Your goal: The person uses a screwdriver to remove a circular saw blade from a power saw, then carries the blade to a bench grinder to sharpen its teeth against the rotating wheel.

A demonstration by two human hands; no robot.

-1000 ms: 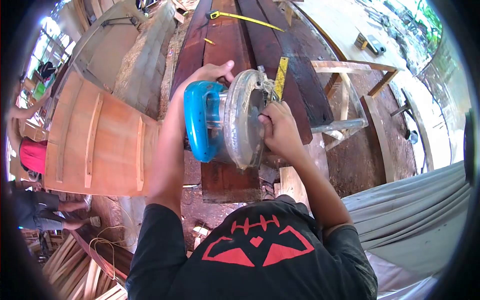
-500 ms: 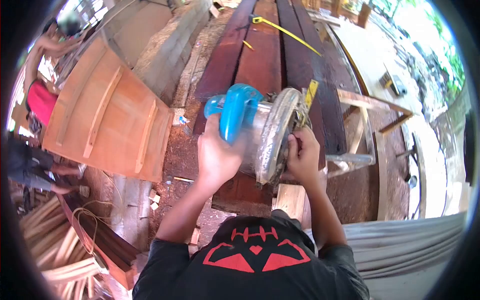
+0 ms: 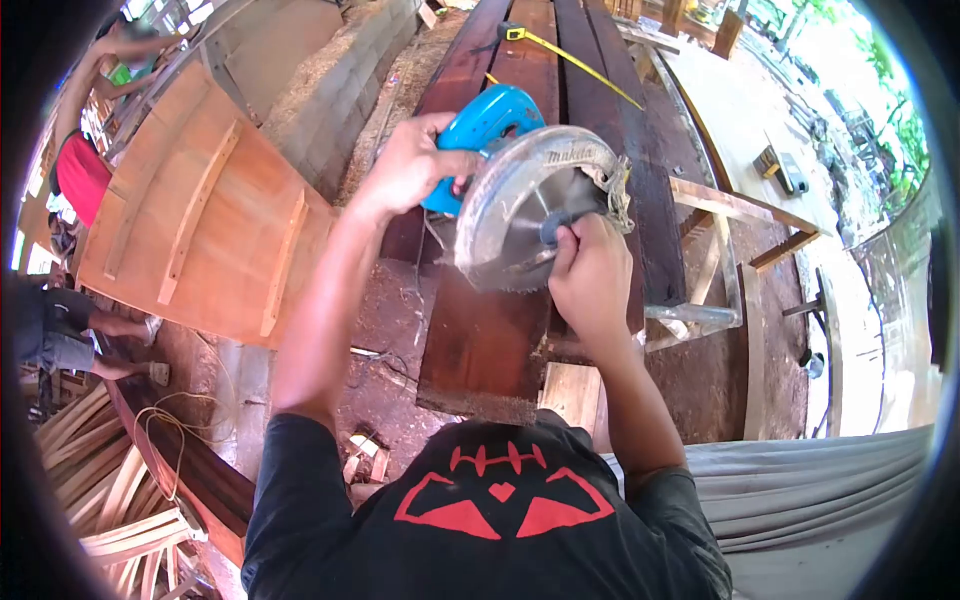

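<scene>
A circular saw point(image 3: 530, 190) with a blue body is held up above dark reddish-brown planks point(image 3: 485, 340). Its round guard faces me, and the toothed blade shows beneath it. My left hand point(image 3: 415, 170) is wrapped around the blue handle. Close to the blade's hub, my right hand point(image 3: 592, 270) is closed on the saw's blade side; its fingers partly hide the part they grip. A yellow tape measure point(image 3: 515, 33) lies on the planks beyond the saw, with its blade point(image 3: 580, 65) pulled out.
A wooden panel with battens point(image 3: 190, 220) leans on the left, beside other people point(image 3: 75, 330). Curved wood strips point(image 3: 90, 460) are piled at lower left. A wooden frame point(image 3: 720, 240) stands right of the planks. Grey corrugated sheeting point(image 3: 800, 485) lies at lower right.
The saw has turned so its guard and blade face me more. My left hand has moved up and forward with the handle; my right hand has shifted slightly toward the blade's middle.
</scene>
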